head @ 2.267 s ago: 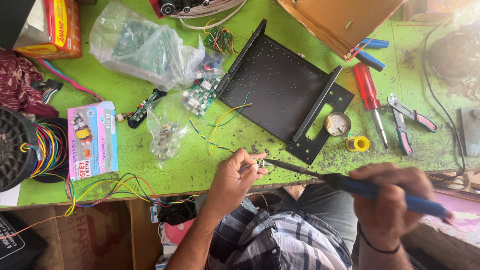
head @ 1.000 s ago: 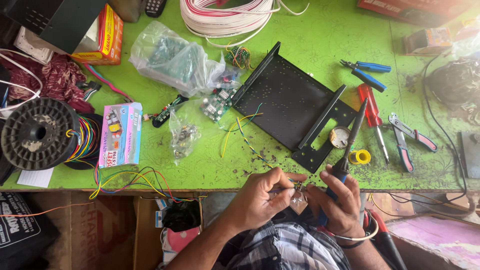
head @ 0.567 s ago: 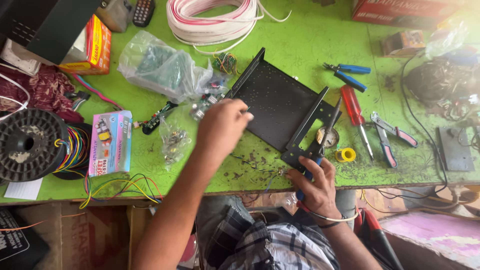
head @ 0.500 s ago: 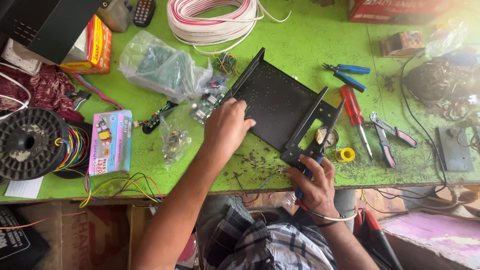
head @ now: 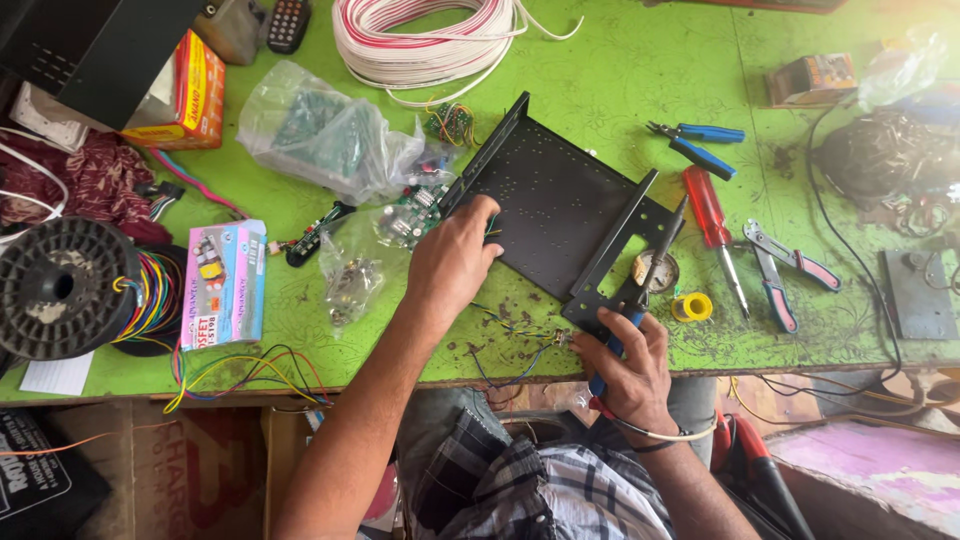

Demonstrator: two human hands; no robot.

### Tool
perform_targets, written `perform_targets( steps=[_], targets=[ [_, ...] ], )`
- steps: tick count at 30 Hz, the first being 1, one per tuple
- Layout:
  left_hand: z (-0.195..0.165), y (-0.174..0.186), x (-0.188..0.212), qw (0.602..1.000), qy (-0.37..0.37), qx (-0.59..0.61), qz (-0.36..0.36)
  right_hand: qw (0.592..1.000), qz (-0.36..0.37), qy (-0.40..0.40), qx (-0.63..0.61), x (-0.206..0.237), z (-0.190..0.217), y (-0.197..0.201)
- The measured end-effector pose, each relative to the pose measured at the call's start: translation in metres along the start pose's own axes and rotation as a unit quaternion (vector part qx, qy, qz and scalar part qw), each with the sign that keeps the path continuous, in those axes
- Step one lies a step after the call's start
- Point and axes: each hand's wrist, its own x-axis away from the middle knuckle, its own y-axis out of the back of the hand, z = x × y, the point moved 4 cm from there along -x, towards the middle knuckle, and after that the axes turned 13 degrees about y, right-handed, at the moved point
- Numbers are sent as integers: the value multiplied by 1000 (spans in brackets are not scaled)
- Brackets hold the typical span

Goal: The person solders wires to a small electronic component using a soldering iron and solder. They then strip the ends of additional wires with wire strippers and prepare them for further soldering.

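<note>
A green patterned table [head: 620, 70] is carrying everything. Lying on it at a slant is a black perforated metal chassis plate [head: 560, 205], flat with upturned edges; it looks stiff, fairly light and sharp-rimmed, so it is probably best held by a folded edge. The left hand [head: 452, 262] is resting its fingertips on the plate's near-left rim, its grip loosely curled and, as far as I can tell, closed on nothing. The right hand [head: 630, 362] is closing its grip around the blue handle of a soldering iron [head: 650, 272], whose tip is pointing toward a small round tin [head: 652, 272]. Thin coloured wires [head: 515, 345], limp and delicate, are trailing between the hands. A small green circuit board [head: 412, 215] is sitting just left of the plate.
</note>
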Motion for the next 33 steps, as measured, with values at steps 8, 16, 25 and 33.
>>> perform_targets(
  steps=[8,16,25,33],
  targets=[
    [0,-15,-2,999,5,-39,1,1000,8,-5,-4,2,0,-1],
    [1,-12,-8,998,4,-62,-19,1000,10,-6,7,2,1,-2],
    [-14,35,-14,983,-48,36,-171,1000,24,-8,5,-3,4,1],
    [-21,65,-19,940,-163,125,-271,1000,21,-17,4,-4,5,0]
  ],
)
